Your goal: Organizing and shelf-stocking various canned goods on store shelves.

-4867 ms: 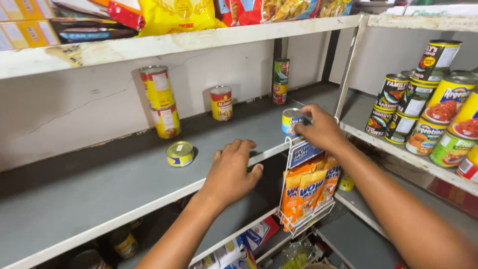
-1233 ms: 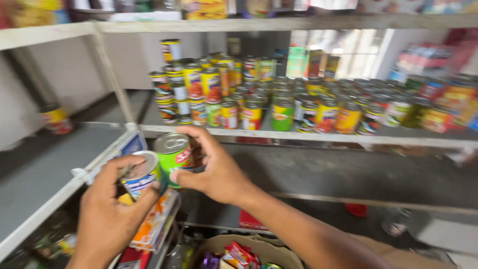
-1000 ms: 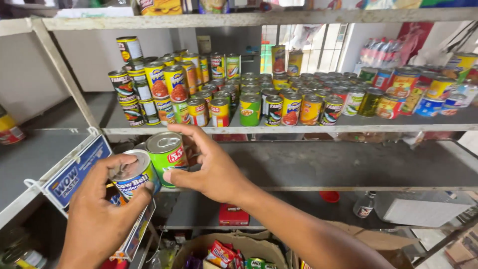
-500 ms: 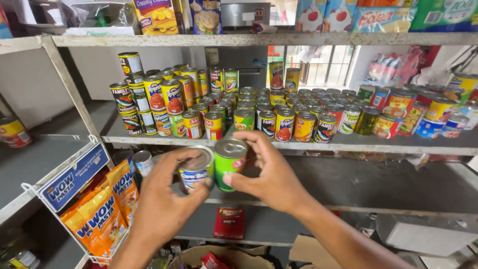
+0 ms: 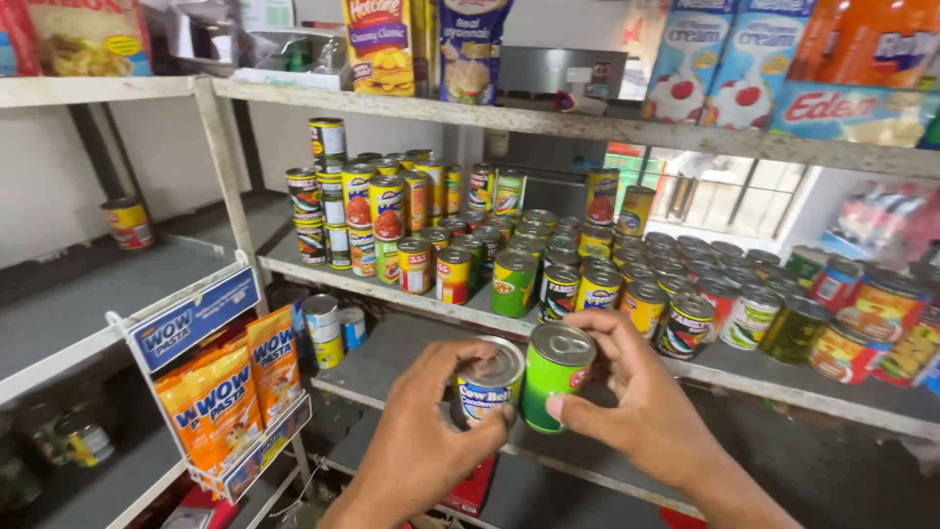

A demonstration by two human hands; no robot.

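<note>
My left hand (image 5: 423, 431) grips a white and blue can (image 5: 487, 379) with a silver lid. My right hand (image 5: 641, 397) grips a green can (image 5: 555, 372) with a pull-tab lid. The two cans are side by side and touching, held at chest height in front of the middle shelf (image 5: 705, 364). Many more cans (image 5: 548, 257) stand packed on that shelf just behind the ones I hold.
A wire rack (image 5: 211, 402) with orange snack packets hangs at lower left. One can (image 5: 128, 223) stands alone on the left shelf. Boxes and packets (image 5: 411, 44) fill the top shelf. A few cans (image 5: 323, 325) sit on the lower shelf.
The view has swung right from the left shelf to the packed can shelf. Both hands picked up a can each and carried them over, now held lower and closer to the shelf.
</note>
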